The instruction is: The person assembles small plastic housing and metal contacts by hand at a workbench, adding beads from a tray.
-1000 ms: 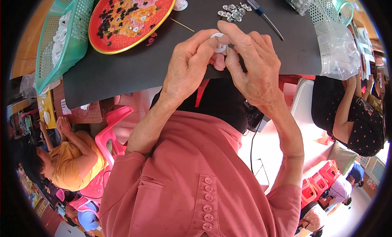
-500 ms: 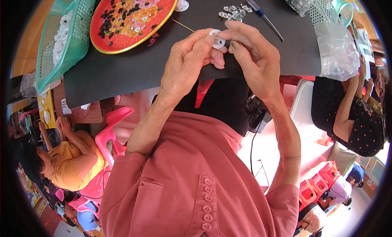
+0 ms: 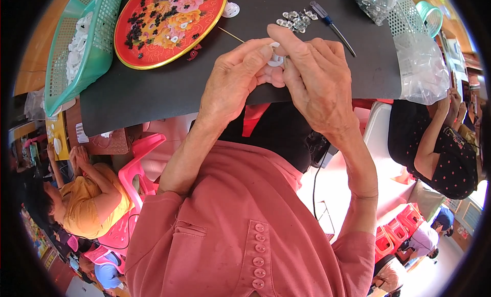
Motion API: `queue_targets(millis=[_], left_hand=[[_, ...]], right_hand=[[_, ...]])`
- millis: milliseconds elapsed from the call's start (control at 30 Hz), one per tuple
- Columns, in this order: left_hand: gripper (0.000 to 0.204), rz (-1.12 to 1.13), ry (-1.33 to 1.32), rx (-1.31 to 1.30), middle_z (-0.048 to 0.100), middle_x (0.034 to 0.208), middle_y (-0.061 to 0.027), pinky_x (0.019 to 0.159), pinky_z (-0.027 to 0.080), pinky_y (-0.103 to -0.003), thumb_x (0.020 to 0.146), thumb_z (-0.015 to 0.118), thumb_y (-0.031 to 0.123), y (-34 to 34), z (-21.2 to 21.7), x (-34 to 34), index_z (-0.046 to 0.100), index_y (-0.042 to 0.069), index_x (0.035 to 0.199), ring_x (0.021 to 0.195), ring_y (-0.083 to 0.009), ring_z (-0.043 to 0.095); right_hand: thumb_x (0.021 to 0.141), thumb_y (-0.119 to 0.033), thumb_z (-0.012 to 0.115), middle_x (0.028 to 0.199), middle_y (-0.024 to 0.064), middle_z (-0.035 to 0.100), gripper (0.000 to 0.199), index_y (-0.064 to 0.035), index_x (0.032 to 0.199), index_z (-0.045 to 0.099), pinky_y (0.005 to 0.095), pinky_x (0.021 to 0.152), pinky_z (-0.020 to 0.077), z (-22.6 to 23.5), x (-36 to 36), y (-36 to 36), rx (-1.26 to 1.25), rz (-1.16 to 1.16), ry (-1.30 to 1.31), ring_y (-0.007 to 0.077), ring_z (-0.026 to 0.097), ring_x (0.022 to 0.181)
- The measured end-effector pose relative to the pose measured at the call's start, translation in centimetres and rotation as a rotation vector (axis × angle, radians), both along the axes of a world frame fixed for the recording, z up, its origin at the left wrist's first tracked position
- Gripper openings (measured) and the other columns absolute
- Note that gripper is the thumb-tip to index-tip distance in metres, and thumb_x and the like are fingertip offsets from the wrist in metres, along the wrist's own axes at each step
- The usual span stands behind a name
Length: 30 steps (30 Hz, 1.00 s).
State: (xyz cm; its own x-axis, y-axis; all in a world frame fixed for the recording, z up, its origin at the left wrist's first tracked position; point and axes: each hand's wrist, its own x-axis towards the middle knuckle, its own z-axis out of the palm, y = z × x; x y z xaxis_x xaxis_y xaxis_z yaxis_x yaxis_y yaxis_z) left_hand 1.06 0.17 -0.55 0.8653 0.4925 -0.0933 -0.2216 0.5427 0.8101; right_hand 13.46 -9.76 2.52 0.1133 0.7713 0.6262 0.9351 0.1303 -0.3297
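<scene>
Between my two hands, above the near edge of the black table mat [image 3: 169, 92], is a small round white plastic piece [image 3: 275, 60]. My left hand [image 3: 235, 74] pinches it between thumb and fingers. From the other side my right hand [image 3: 319, 74] closes on it, index finger stretched over its top; the fingertips partly hide the piece. Whether the right fingers hold some smaller part, I cannot make out. Beyond the hands lie a thin wooden stick [image 3: 231, 34], a cluster of clear plastic pieces [image 3: 296, 22] and a blue-handled screwdriver [image 3: 332, 28].
At far left, a red flowered tray [image 3: 153, 51] carries small black parts, beside a green basket [image 3: 97, 56] of white pieces. More white pieces [image 3: 231, 10] sit right of the tray. Clear bags [image 3: 422, 67] lie at the right edge. People [image 3: 97, 194] sit on both sides.
My right hand has turned and come inward, its index finger now over the white piece and covering more of it. The left hand keeps its pinch.
</scene>
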Motion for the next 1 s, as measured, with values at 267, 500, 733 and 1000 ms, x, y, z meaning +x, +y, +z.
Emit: queue_targets(millis=[267, 500, 733, 1000], left_hand=[[0.035, 0.059, -0.025, -0.092, 0.063, 0.102, -0.0144, 0.076, 0.053, -0.030, 0.096, 0.050, 0.019, 0.4, 0.1, 0.3, 0.051, -0.006, 0.120, 0.082, -0.0179, 0.063], [0.034, -0.127, -0.103, -0.271, 0.059, 0.110, -0.0241, 0.075, 0.054, -0.032, 0.098, 0.043, 0.020, 1.0, 0.3, 0.0, 0.047, -0.006, 0.120, 0.082, -0.0192, 0.063], [0.037, -0.215, -0.224, -0.400, 0.059, 0.111, -0.0237, 0.068, 0.051, -0.029, 0.098, 0.045, 0.025, 1.6, -0.4, -0.2, 0.046, -0.005, 0.120, 0.079, -0.0166, 0.061], [0.042, -0.234, -0.277, -0.402, 0.055, 0.107, -0.0257, 0.067, 0.050, -0.031, 0.096, 0.048, 0.024, 1.5, 0.5, -0.3, 0.040, -0.007, 0.124, 0.076, -0.0191, 0.058]], right_hand=[[0.083, 0.007, 0.054, 0.090, 0.0031, 0.066, 0.038, -0.0050, 0.120, 0.057, 0.0235, 0.075, 0.0448, -0.2, 0.5, -0.1, -0.020, 0.012, 0.427, 0.0101, 0.057, 0.076], [0.089, 0.002, 0.051, 0.089, 0.0036, 0.065, 0.029, -0.0034, 0.116, 0.058, 0.0200, 0.068, 0.0457, -0.7, 1.5, -0.1, 0.081, -0.027, 0.968, 0.0059, 0.054, 0.073], [0.090, 0.000, 0.050, 0.083, 0.0029, 0.063, 0.027, -0.0040, 0.116, 0.058, 0.0180, 0.062, 0.0425, -2.5, 0.9, 0.2, 0.074, -0.031, 1.089, 0.0046, 0.049, 0.067], [0.090, -0.001, 0.051, 0.081, 0.0034, 0.062, 0.028, -0.0033, 0.118, 0.057, 0.0188, 0.062, 0.0430, -2.2, 0.9, -0.2, -0.005, -0.057, 1.063, 0.0050, 0.050, 0.067]])
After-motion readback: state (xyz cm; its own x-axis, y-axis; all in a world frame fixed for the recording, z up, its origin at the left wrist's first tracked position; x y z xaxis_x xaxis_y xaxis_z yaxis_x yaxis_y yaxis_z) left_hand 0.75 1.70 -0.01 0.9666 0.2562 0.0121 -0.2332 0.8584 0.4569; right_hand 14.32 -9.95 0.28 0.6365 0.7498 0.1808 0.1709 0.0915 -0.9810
